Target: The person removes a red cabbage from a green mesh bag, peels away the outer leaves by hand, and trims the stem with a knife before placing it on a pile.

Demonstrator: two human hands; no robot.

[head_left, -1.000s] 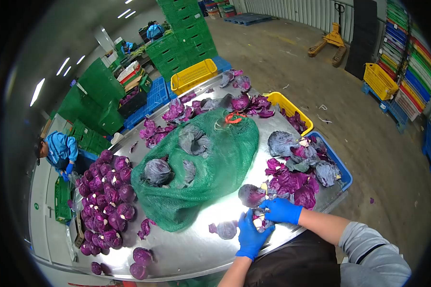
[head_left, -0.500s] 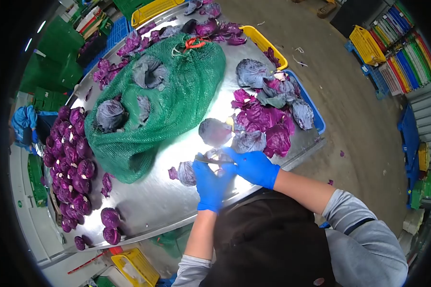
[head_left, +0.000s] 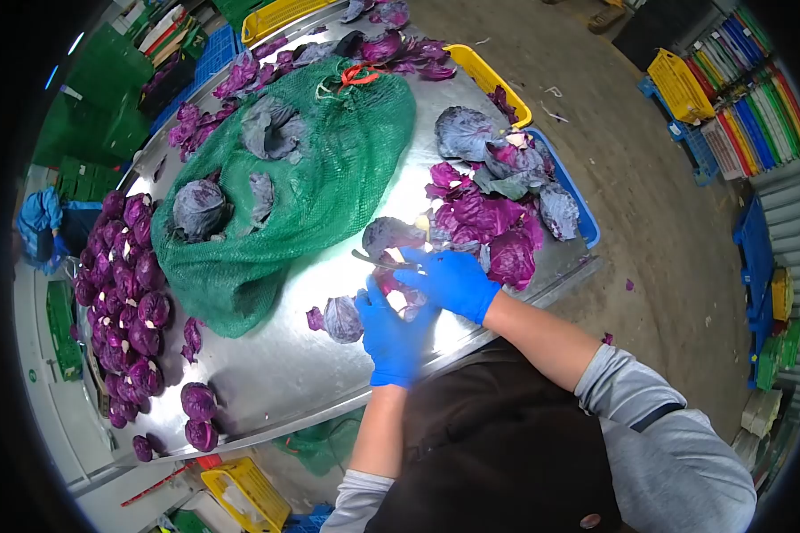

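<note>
My left hand (head_left: 389, 338), in a blue glove, is wrapped round the side of a red cabbage (head_left: 404, 299) with a pale cut stem. My right hand (head_left: 452, 282), also gloved in blue, grips a knife (head_left: 384, 260) whose curved blade points left above that cabbage. Just beyond the blade lies a greyish-purple cabbage (head_left: 389, 234). A smaller cabbage (head_left: 342, 320) rests left of my left hand. Loose purple leaves (head_left: 480, 216) are heaped to the right of my hands.
A green mesh sack (head_left: 329, 178) with cabbage and leaves on it covers the metal table (head_left: 267, 391). Many trimmed cabbages (head_left: 124, 302) are piled at the left. Yellow (head_left: 489, 84) and blue (head_left: 587, 222) crates adjoin the right edge. A person in blue (head_left: 40, 222) stands far left.
The knife has moved up and left, off the cabbage between my hands. My right hand has shifted slightly left and up, and more of the cabbage's pale stem shows. The whole view has shifted a little.
</note>
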